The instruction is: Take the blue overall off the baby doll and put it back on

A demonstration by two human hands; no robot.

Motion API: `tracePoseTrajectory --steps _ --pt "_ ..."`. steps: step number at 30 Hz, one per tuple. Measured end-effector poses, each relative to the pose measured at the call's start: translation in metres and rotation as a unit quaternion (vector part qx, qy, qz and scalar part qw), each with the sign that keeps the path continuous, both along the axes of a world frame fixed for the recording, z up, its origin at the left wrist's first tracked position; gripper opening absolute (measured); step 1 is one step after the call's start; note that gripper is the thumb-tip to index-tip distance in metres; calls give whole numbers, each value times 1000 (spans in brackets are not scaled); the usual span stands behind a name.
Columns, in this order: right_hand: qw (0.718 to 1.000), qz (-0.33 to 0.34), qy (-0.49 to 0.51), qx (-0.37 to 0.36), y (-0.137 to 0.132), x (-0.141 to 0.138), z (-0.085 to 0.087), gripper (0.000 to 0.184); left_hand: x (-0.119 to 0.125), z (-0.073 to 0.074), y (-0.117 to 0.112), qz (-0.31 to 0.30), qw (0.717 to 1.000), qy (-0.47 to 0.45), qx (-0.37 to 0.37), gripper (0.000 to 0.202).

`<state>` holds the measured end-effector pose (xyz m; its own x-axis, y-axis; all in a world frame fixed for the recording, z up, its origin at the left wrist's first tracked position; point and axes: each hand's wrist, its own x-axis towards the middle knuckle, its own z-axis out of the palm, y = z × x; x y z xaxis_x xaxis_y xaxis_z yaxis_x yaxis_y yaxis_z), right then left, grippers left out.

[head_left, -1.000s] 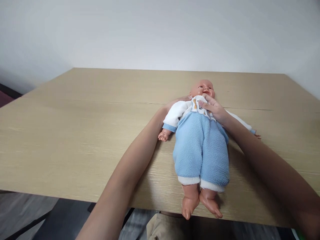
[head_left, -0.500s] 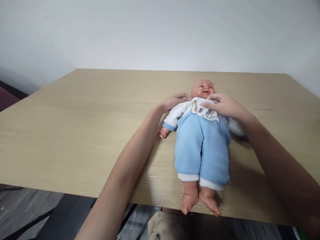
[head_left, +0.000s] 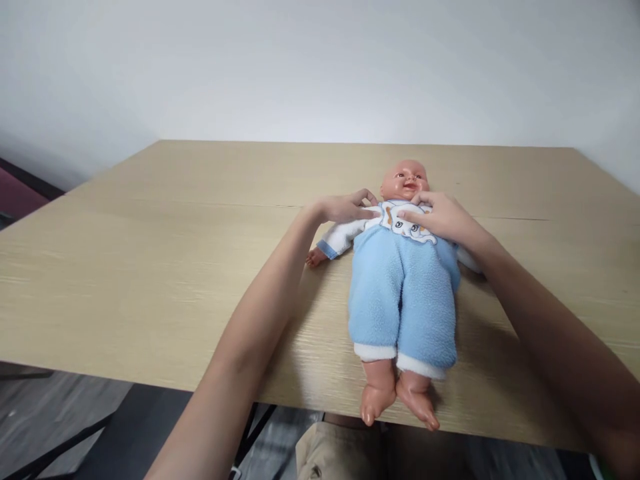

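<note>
A baby doll (head_left: 406,179) lies on its back, feet towards me, in a fleece romper (head_left: 400,293) with light blue legs and a white top. An elephant face decorates the chest. My left hand (head_left: 347,207) pinches the white cloth at the shoulder on the left side. At the collar on the other side, my right hand (head_left: 443,215) grips the romper, thumb over the chest and fingers near the chin. The doll's arm on the left stretches outward, its hand (head_left: 316,257) bare. My right forearm partly covers the other sleeve. Both bare feet lie by the table edge.
The wooden table (head_left: 150,267) has a thin seam across it and meets a pale wall (head_left: 320,67) behind. Below the near edge are a dark chair (head_left: 135,433) and my beige-clad leg (head_left: 340,453). A maroon object (head_left: 20,193) stands beyond the left edge.
My left hand has bent its fingers and thumb onto the shoulder cloth. The doll's arm on the left has shifted slightly outward and up. My right hand stays at the collar.
</note>
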<state>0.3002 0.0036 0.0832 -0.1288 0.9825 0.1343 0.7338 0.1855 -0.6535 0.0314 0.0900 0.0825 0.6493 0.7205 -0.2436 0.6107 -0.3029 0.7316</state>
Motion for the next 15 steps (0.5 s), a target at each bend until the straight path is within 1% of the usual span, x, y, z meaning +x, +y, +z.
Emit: tracePoseTrajectory --steps 2,4,6,8,10,11,13,15 --pt "1000 -10 -22 6 -2 -2 2 32 -1 -2 2 -5 1000 -3 11 68" --pt "998 -28 -55 3 -5 -3 8 33 1 -3 4 -2 1000 -3 21 64" --pt "995 -53 -87 -6 -10 -3 16 36 3 -3 4 3 1000 3 26 63" --pt "991 -77 -110 -17 -17 3 22 41 4 0 4 7 999 18 33 64" --pt "989 -88 -117 -25 -28 17 24 48 0 7 3 10 998 39 48 64" --pt "989 -87 -115 -29 -35 28 21 52 -4 13 3 12 997 51 60 62" --pt "992 -66 -103 -27 -52 55 12 60 -16 28 1 28 993 75 84 61" --pt "992 -59 -105 -31 -73 86 -3 68 -27 45 -4 53 988 94 106 62"
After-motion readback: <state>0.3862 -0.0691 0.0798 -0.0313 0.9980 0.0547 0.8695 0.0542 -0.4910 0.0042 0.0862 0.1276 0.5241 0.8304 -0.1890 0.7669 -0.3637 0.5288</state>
